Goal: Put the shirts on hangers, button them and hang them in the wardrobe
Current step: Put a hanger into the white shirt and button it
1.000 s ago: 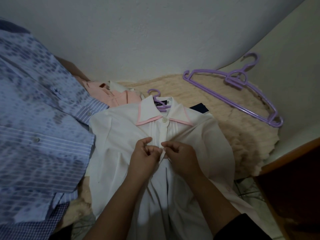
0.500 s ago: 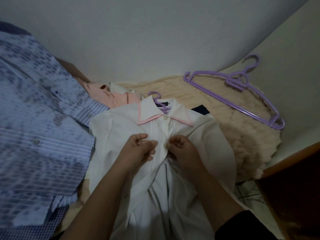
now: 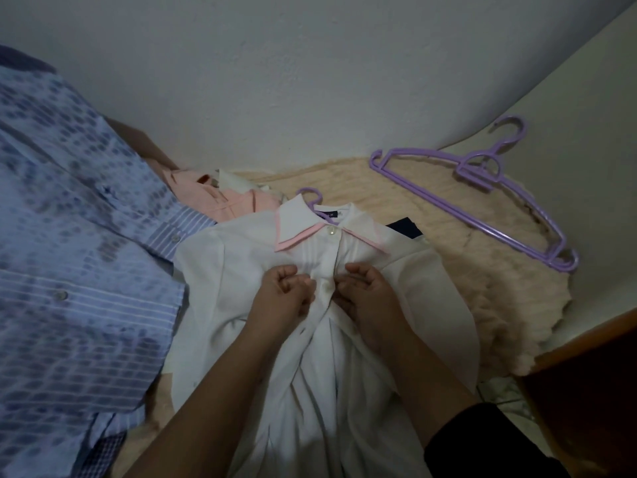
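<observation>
Buttoning step: left hand [image 3: 284, 293] and right hand [image 3: 367, 293] pinch the white shirt [image 3: 241, 270] placket together; next, probably the button below.

left forearm [image 3: 220, 384]: bare, no sleeve | right forearm: black sleeve [image 3: 482, 439] pushed up near elbow

A beige fluffy blanket [image 3: 431, 270] carries a white shirt [image 3: 238, 270], blue shirts [image 3: 69, 236], a pink shirt [image 3: 234, 203] and purple hangers [image 3: 482, 201].
</observation>
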A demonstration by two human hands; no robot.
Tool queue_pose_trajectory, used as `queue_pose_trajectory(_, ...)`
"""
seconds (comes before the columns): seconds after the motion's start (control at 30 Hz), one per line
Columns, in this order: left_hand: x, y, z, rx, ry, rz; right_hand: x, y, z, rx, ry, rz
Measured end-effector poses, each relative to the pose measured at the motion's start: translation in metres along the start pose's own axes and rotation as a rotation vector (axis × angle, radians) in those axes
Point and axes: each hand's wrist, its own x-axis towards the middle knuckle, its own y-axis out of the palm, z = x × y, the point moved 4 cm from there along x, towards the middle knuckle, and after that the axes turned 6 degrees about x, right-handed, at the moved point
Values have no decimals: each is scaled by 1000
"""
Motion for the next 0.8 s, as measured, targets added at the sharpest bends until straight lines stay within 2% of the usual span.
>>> queue_pose_trajectory(0.1, 19, -2, -7, 34, 45, -24, 17, 5, 13, 13, -10, 18)
queue_pose_trajectory(0.3, 62, 2, -47, 0, 144, 34, 55, 27, 51, -43, -75, 27)
queue_pose_trajectory(0.37, 65, 2, -55, 63, 168, 52, 57, 29, 57, -22, -65, 32)
queue_pose_trajectory(0.5, 43, -7, -50, 262, 146, 38, 44, 17, 51, -112, -51, 32)
queue_pose_trajectory(0.63, 2, -16, -41, 369, 200, -70, 15, -5, 38, -243, -84, -53)
queue_pose_trajectory(0.73, -27, -8, -32, 409, 198, -39, -10, -16, 28, -259, -69, -106)
queue_pose_trajectory(0.8, -39, -4, -22, 529, 210, -27, -27, -20, 25, -332, -77, -133)
